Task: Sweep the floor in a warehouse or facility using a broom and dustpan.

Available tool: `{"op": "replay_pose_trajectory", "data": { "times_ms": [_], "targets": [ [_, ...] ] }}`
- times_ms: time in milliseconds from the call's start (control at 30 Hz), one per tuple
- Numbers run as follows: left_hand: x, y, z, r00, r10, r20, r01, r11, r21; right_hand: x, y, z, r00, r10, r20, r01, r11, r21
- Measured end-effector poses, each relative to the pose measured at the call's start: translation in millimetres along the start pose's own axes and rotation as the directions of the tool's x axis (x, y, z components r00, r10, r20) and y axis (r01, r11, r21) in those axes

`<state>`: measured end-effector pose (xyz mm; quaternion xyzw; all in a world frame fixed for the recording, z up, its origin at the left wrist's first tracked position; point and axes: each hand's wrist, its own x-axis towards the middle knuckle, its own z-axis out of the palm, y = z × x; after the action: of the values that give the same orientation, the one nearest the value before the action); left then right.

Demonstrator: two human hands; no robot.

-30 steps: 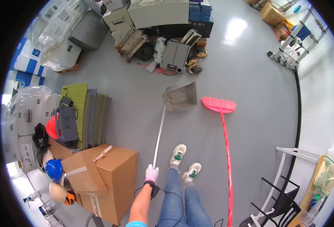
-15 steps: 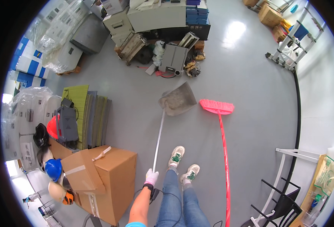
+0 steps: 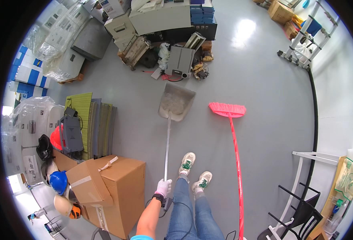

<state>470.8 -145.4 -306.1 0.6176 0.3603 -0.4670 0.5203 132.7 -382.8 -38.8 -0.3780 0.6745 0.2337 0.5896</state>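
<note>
The left hand [image 3: 164,187] is clamping the dustpan handle [image 3: 167,152]. The dustpan [image 3: 178,101] is extending toward the hand's 12 o'clock; a broom head [image 3: 228,110] is occupying the dustpan's 3 o'clock. Right hand: state indeterminable.

Lg cardboard box [image 3: 130,188] seen on L, blue helmet [image 3: 58,182] placed just beside; green panel [image 3: 85,110] stood upright beyond; wht boxes [image 3: 32,124] wrapped in clear plastic [image 3: 30,102]; ladder [image 3: 304,28] set nr R wall [image 3: 340,100].

The lower edge crops the red broom handle [image 3: 237,160].
</note>
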Motion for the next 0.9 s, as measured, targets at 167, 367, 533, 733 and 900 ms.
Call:
{"op": "replay_pose_trajectory", "data": {
  "times_ms": [167,367,533,733,900],
  "targets": [
    [8.2,1.5,3.0,0.986,-0.151,0.071,0.154,0.987,-0.047,7.8,13.8,-3.3,1.000,-0.006,0.013,0.006,1.000,-0.029],
    [0.7,12.6,13.4,0.983,-0.067,0.171,0.095,0.982,-0.161,6.1,12.3,-3.2,1.000,0.001,0.015,0.000,1.000,-0.021],
    [-14.6,-10.3,14.3,0.974,-0.079,0.211,0.130,0.962,-0.240,15.6,24.1,-10.7,1.000,0.023,0.009,-0.023,0.999,-0.036],
    [3.2,10.3,19.7,0.954,-0.150,0.260,0.214,0.947,-0.238,19.5,26.8,-11.8,1.000,0.016,0.017,-0.016,0.999,-0.047],
    [-11.2,4.0,19.1,0.931,-0.173,0.323,0.290,0.887,-0.359,19.3,25.1,-15.9,1.000,0.011,0.022,-0.009,0.999,-0.053]
  ]
}}
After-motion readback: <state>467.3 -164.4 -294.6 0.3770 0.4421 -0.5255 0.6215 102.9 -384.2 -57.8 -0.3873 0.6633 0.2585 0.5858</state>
